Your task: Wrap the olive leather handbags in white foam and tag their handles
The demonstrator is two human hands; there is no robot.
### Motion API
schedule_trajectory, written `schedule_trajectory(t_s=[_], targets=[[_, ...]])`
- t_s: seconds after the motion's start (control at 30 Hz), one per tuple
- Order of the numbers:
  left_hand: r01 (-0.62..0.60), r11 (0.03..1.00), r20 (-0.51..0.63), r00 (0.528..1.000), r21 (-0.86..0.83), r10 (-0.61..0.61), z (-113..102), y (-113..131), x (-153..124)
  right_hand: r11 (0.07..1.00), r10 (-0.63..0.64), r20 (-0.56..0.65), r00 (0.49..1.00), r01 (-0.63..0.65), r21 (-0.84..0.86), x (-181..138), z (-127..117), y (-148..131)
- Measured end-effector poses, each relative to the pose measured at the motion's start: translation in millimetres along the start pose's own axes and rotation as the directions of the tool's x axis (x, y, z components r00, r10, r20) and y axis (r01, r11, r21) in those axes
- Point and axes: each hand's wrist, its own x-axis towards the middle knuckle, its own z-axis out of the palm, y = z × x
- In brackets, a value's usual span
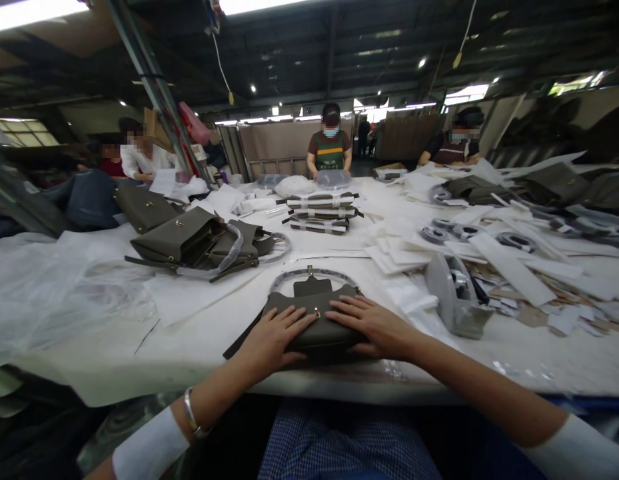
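Your L hand (pixel 276 337) and R hand (pixel 374 323) are both palm-down on the dk olive bag (pixel 319 339), fingers extended & a bit spread, pressing or resting (can't tell how hard); neither is closed round anything. Bag lies at the near edge of the white-covered table (pixel 189 350), right in front of you, L hand on its L side, R hand on its R side, gold-tone clasp (pixel 317 312) showing btwn your fingertips. Flap tab (pixel 312 287) sticks out on the far side, w/ the plastic-wrapped handle (pixel 289 275) arched beyond it. More olive bags (pixel 176 243) sit to your L, near clear plastic film (pixel 64 293). Stack of white-banded bundles (pixel 322 213) is further back; tape dispenser (pixel 452 300) is R of your R hand, apart. Co-worker (pixel 332 143) across table, ctr.
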Motion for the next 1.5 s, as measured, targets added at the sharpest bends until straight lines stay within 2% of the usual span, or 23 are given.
schedule_trajectory(t_s=[0.1, 0.23, 0.33, 0.47, 0.57, 0.63, 0.7, 0.77, 0.8, 0.87, 0.93, 1.03, 1.1, 1.17, 1.23, 1.33, 1.4, 1.5], targets=[[-0.062, 0.997, -0.024, 0.998, 0.044, 0.063, 23.4, -5.3, -7.9, 1.000, 0.005, 0.030, 1.000, -0.006, 0.023, -5.1, 28.9, 2.8], [-0.112, 0.989, -0.120, 0.985, 0.096, 0.123, 50.0, 6.1, -30.2, 0.994, 0.032, 0.015, 0.999, -0.033, 0.106, -26.9, 55.6, -2.8], [-0.085, 0.978, -0.210, 0.970, 0.190, 0.125, 61.8, 19.4, -35.0, 0.983, 0.055, 0.030, 0.998, -0.059, 0.176, -33.8, 56.6, -11.8], [-0.030, 0.955, -0.318, 0.940, 0.294, 0.127, 73.8, 31.0, -22.0, 0.956, 0.079, 0.031, 0.996, -0.085, 0.280, -25.0, 43.2, -11.8], [-0.021, 0.938, -0.352, 0.924, 0.346, 0.150, 79.4, 31.6, -14.1, 0.919, 0.055, -0.022, 0.998, -0.042, 0.392, -15.3, 26.4, 17.6], [-0.018, 0.931, -0.365, 0.917, 0.364, 0.161, 81.5, 29.4, -13.3, 0.931, 0.181, -0.122, 0.976, -0.130, 0.341, -12.9, 12.7, 54.6], [-0.018, 0.929, -0.380, 0.910, 0.371, 0.169, 83.1, 26.8, -14.3, 0.914, 0.402, -0.272, 0.874, -0.366, 0.175, -15.2, -1.1, 97.6], [-0.016, 0.931, -0.390, 0.905, 0.366, 0.169, 84.4, 25.8, -15.6, 0.853, 0.510, -0.358, 0.782, -0.513, 0.096, -18.4, -11.9, 134.2], [-0.012, 0.933, -0.393, 0.905, 0.360, 0.164, 84.9, 26.3, -16.0, 0.835, 0.531, -0.379, 0.758, -0.545, 0.079, -18.1, -15.2, 146.7], [0.002, 0.941, -0.389, 0.911, 0.339, 0.138, 85.2, 28.8, -16.7, 0.842, 0.517, -0.394, 0.760, -0.535, 0.074, -9.1, -16.7, 156.9], [0.016, 0.952, -0.377, 0.920, 0.306, 0.106, 84.9, 32.3, -16.8, 0.901, 0.423, -0.395, 0.816, -0.424, 0.090, 14.3, -12.6, 148.2], [0.032, 0.971, -0.354, 0.934, 0.235, 0.055, 84.6, 35.5, -16.6, 0.979, 0.176, -0.384, 0.906, -0.120, 0.166, 73.6, -2.1, 112.3], [0.045, 0.982, -0.349, 0.937, 0.181, 0.022, 85.3, 35.8, -16.9, 0.977, 0.018, -0.338, 0.941, 0.055, 0.205, 123.9, 6.5, 83.2], [0.056, 0.989, -0.357, 0.934, 0.137, -0.003, 86.5, 35.1, -17.8, 0.965, -0.115, -0.241, 0.964, 0.166, 0.205, 178.0, 17.7, 56.2], [0.059, 0.991, -0.367, 0.930, 0.117, -0.012, 88.2, 34.0, -18.6, 0.955, -0.205, -0.145, 0.968, 0.230, 0.188, 230.9, 32.5, 33.7], [0.054, 0.989, -0.417, 0.909, 0.138, 0.009, 93.5, 30.9, -18.2, 0.944, -0.266, -0.083, 0.960, 0.277, 0.178, 297.9, 58.3, 8.5], [0.061, 0.981, -0.491, 0.870, 0.183, 0.038, 100.2, 27.9, -15.6, 0.942, -0.282, -0.064, 0.957, 0.289, 0.169, 329.9, 74.5, -3.9], [0.110, 0.956, -0.628, 0.773, 0.271, 0.089, 114.9, 23.6, -7.5, 0.941, -0.287, -0.063, 0.956, 0.294, 0.165, 359.7, 93.6, -17.0]])
